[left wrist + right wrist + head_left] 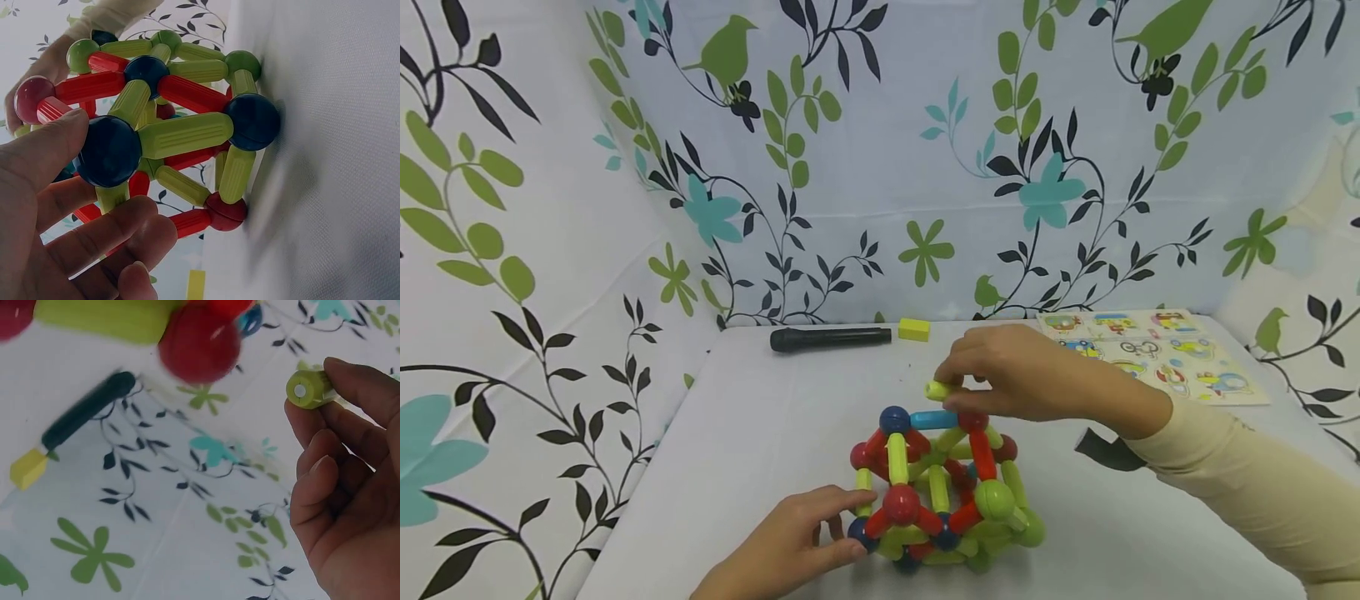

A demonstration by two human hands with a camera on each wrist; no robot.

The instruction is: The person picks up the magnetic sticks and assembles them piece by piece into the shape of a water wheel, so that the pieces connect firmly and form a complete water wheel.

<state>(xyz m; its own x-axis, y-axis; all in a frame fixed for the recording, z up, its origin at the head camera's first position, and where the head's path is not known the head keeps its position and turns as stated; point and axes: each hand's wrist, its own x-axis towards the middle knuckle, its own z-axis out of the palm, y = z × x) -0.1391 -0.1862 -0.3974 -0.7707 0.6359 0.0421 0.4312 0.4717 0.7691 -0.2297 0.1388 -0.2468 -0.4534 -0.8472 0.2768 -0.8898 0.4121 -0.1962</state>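
A frame of magnetic balls and sticks in red, blue and yellow-green stands on the white table. My left hand holds its near left side. In the left wrist view the thumb lies against a dark blue ball, with the fingers on the other side of it. Over the frame's top right, my right hand pinches a yellow-green stick between thumb and forefinger. A pale magnet end shows on that stick. It is apart from the red ball in the right wrist view.
A black microphone-shaped thing and a yellow block lie at the table's back. A picture puzzle board is at back right. Partly behind the right sleeve lies a dark object. Leaf-patterned cloth hangs behind.
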